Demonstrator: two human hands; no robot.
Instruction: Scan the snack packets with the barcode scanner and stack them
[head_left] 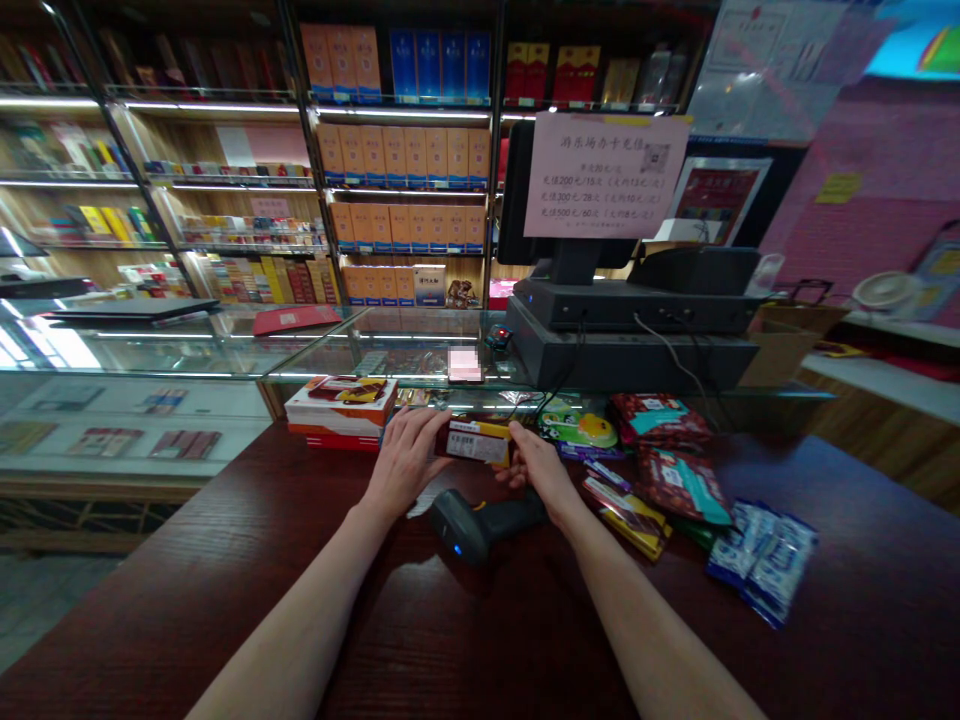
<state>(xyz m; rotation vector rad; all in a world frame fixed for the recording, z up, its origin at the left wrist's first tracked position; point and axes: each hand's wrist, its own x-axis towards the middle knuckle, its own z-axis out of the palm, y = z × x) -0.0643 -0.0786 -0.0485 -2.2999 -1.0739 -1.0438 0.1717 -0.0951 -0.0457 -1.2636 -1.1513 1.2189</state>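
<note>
Between both hands is a small packaged snack box (477, 445), dark red and yellow, its barcode side turned towards me. My left hand (409, 450) closes on its left end, and my right hand (534, 462) grips its right end with thumb and fingers. Just below the box a black barcode scanner (469, 528) lies on the dark wooden counter (225, 580), a small blue light lit on its head. To the right of my right hand lie yellow and brown snack packs (630, 515). Some fingers of the left hand are hidden behind the box.
At the left stands a white and orange carton (341, 408) with a snack pack on top. Red-brown bags (679, 480) and blue-white sachets (765, 560) lie at the right. Behind the counter's glass case (360, 345) stands a till (630, 340) bearing a paper sign; stocked shelves fill the back.
</note>
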